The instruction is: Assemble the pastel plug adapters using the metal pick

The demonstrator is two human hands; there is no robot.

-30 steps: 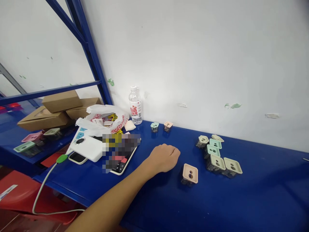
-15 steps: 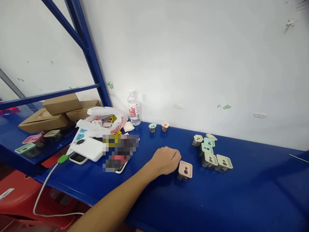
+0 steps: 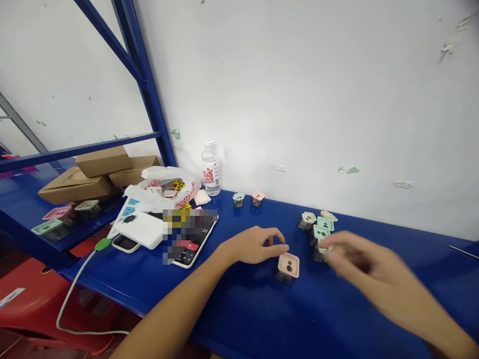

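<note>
My left hand hangs over the desk with thumb and index finger apart and nothing between them. Just below its fingertips stands a pink two-hole pencil sharpener with a dark see-through box. My right hand, smeared by motion, reaches in from the right. Its fingertips overlap a cream sharpener at the near end of a cluster; whether they grip it I cannot tell. The cluster also shows a mint sharpener, another mint one and a cream one. Part of the group is hidden behind this hand.
Against the wall stand a small mint sharpener, a small pink one and a plastic bottle. Further left lie a phone, a white device, a plastic bag and cardboard boxes. A blue frame rises behind.
My right hand has come into view at the sharpener cluster, covering its near right end. My left hand's fingers have spread from a curled pose. The view has shifted slightly.
</note>
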